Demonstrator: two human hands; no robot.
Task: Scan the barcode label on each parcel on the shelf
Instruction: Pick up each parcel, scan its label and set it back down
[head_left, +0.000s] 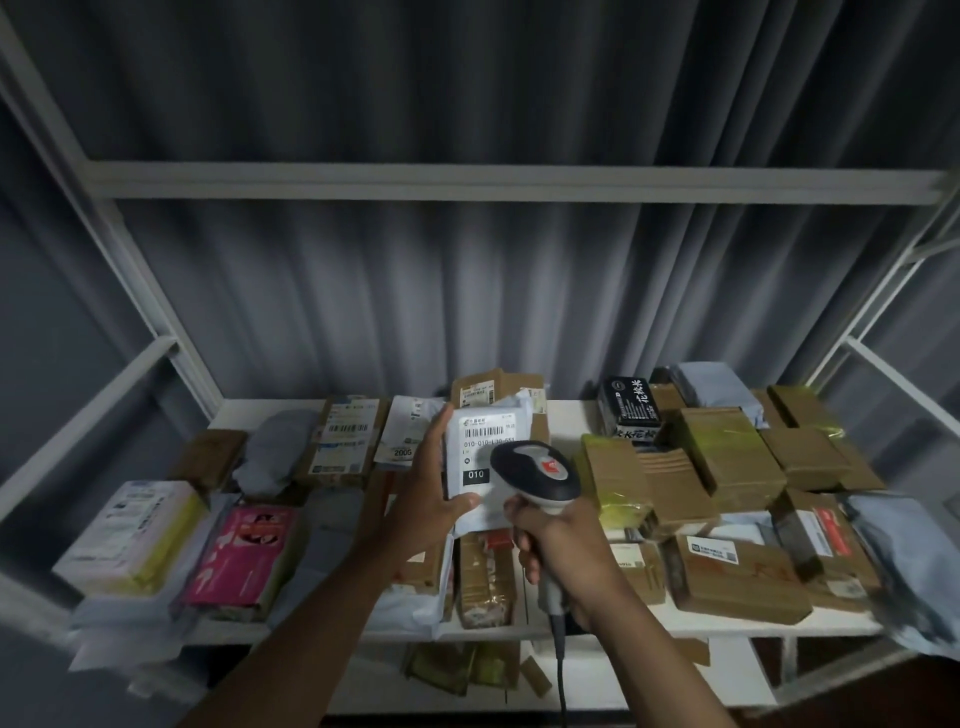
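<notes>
Gripping a white parcel, left hand; right hand grips scanner

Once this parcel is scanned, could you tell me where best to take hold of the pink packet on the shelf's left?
Probably by its long side edges, coming from above and the front. The pink packet lies flat, label up, on the shelf, its near end overhanging grey bags. The left hand holds the white parcel; the right hand grips the scanner.
</notes>
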